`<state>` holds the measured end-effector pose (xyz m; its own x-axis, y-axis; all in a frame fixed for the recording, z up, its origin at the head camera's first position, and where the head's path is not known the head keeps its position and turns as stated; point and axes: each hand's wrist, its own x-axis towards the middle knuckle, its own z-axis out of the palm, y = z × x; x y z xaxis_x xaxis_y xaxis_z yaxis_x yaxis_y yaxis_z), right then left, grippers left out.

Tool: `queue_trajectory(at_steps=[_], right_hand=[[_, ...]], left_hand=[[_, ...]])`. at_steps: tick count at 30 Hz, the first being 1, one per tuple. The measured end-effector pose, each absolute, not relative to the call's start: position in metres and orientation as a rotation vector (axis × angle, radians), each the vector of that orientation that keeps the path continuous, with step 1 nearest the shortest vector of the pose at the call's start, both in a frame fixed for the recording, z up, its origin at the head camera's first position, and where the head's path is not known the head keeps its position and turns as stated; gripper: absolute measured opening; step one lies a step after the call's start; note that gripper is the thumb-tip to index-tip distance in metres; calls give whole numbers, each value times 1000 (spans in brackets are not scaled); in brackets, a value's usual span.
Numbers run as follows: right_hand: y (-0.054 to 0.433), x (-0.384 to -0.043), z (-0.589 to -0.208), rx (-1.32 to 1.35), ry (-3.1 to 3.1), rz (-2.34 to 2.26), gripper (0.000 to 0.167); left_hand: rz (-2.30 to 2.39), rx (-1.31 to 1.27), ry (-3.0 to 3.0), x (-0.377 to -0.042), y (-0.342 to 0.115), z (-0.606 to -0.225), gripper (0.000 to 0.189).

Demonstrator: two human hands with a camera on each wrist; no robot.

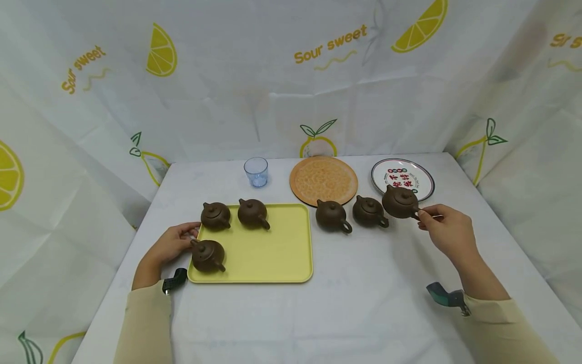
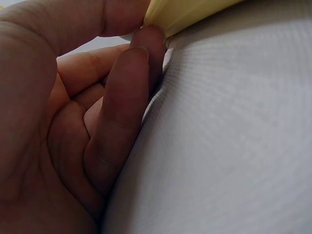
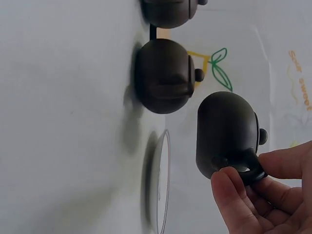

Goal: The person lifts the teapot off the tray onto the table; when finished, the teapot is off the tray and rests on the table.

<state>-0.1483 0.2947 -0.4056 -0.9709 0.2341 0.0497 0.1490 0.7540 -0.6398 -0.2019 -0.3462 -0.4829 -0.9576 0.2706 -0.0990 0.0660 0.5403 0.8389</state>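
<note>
My right hand [image 1: 447,230] pinches the handle of a small dark brown teapot [image 1: 400,202]. In the right wrist view this teapot [image 3: 226,136] is held up off the table, lid knob on top. Two more brown teapots, one [image 1: 332,216] and another [image 1: 369,211], stand on the table to its left. At the left, my left hand [image 1: 170,245] grips the left edge of a yellow tray [image 1: 268,253]; the left wrist view shows thumb and fingers at the tray's rim [image 2: 190,14]. Three brown teapots sit on the tray: one [image 1: 215,216] and another [image 1: 252,213] at the back, a third [image 1: 208,256] in front.
Behind the tray stands a clear bluish glass [image 1: 256,173]. A round wooden-looking board [image 1: 324,181] lies at the back middle. A white plate [image 1: 414,174] with red lettering is at the back right, behind the held teapot. White cloth [image 1: 254,101] with lemon prints encloses the table.
</note>
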Motion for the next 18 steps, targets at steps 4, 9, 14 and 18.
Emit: queue_trajectory(at_steps=[4, 9, 14, 18], right_hand=[[308, -148, -416, -348, -2843, 1000, 41], [322, -148, -427, -371, -2866, 995, 41], [330, -147, -437, -368, -2879, 981, 40], [335, -149, -443, -358, -2886, 964, 40]], left_hand=[[1387, 280, 2554, -202, -346, -483, 58], [1397, 273, 2542, -202, -346, -485, 59], [1413, 257, 2541, -202, -346, -486, 58], [1416, 258, 2542, -202, -347, -486, 58]])
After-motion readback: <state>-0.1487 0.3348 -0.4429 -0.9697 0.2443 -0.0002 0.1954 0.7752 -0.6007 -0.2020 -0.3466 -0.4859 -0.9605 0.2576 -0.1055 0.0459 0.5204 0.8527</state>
